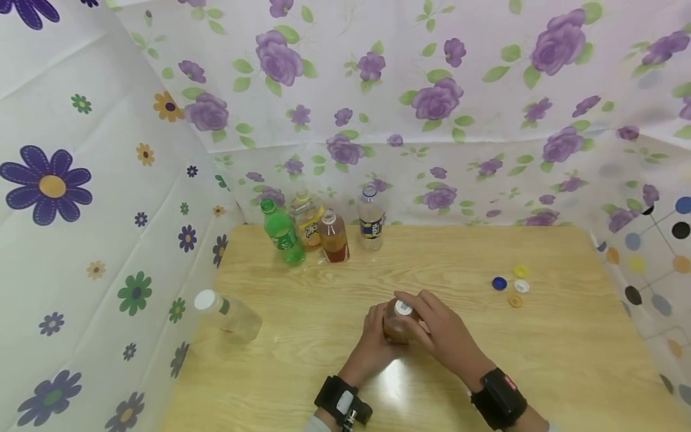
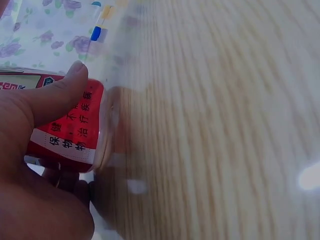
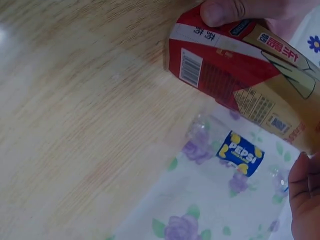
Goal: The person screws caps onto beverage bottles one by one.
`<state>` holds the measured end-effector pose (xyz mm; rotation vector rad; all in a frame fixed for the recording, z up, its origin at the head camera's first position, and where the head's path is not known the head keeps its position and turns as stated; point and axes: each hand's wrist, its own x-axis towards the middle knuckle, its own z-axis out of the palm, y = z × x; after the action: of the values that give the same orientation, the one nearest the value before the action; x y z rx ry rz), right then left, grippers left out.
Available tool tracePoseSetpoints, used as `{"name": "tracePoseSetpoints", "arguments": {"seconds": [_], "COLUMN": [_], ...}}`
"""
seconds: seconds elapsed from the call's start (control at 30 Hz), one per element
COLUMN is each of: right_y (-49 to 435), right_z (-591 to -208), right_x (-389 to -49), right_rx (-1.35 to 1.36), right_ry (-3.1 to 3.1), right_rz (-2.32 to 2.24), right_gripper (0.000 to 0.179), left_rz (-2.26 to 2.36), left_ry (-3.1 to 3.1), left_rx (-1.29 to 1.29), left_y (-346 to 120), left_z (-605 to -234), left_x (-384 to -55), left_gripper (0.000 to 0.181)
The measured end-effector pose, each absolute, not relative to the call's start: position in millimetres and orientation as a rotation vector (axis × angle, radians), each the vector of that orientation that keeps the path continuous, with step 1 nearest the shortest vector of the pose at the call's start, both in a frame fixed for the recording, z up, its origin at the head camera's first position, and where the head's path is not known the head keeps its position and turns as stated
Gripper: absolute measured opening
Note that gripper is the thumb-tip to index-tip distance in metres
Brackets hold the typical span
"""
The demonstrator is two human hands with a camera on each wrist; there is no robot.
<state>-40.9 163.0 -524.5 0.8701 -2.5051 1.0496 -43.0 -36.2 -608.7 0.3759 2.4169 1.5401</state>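
My left hand (image 1: pixel 371 345) is wrapped around the lower part of a squarish clear bottle (image 1: pixel 396 329) with a red and tan label. In the left wrist view, the thumb lies across the bottle's red label (image 2: pixel 75 132), and the base is down at the tabletop. At the bottle's top is a white cap (image 1: pixel 403 307). Fingers and thumb of my right hand (image 1: pixel 445 330) curl around this cap from either side. The right wrist view shows the label's long face (image 3: pixel 225 75) between the two hands.
Along the back stand a green bottle (image 1: pixel 283 234), a yellow-labelled bottle (image 1: pixel 310 231), an uncapped bottle with reddish label (image 1: pixel 335 240) and a Pepsi bottle (image 1: pixel 371 225). A white-capped clear bottle (image 1: pixel 237 321) stands at left. Several loose caps, including a blue cap (image 1: pixel 499 283), lie at right.
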Motion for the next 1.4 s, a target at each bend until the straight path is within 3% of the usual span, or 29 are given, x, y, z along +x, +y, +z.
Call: {"name": "tracePoseSetpoints", "arguments": {"seconds": [0.23,0.47,0.8,1.17,1.4], "right_y": [170.9,181.9,202.3,219.6,226.1], "right_z": [-529.2,-537.6,-548.4,-558.6,-562.6], "right_x": [-31.7,-20.1,-6.2,1.7,5.5], "right_rx": [0.822,0.678,0.389,0.196,0.095], "right_ry": [-2.473,-2.531,-2.614,-2.824,-2.946], "right_rz": [1.037,1.032,0.997,1.023,1.057], "right_gripper": [0.051,0.051,0.026,0.012,0.013], "left_rz": [1.626,1.754,1.771,1.771,1.801], "left_ry": [2.302,2.243,2.211,2.248,2.328], "left_rx": [0.331,0.291,0.348,0.284,0.165], "left_y": [-42.1,-49.5,-58.5,-73.6,-106.3], "left_z": [-609.0,-609.5,-610.1,-607.0,-607.5], "left_x": [-42.0,-40.5,-44.6,-47.3,-49.3], "left_gripper": [0.099,0.094,0.091,0.088,0.089]}}
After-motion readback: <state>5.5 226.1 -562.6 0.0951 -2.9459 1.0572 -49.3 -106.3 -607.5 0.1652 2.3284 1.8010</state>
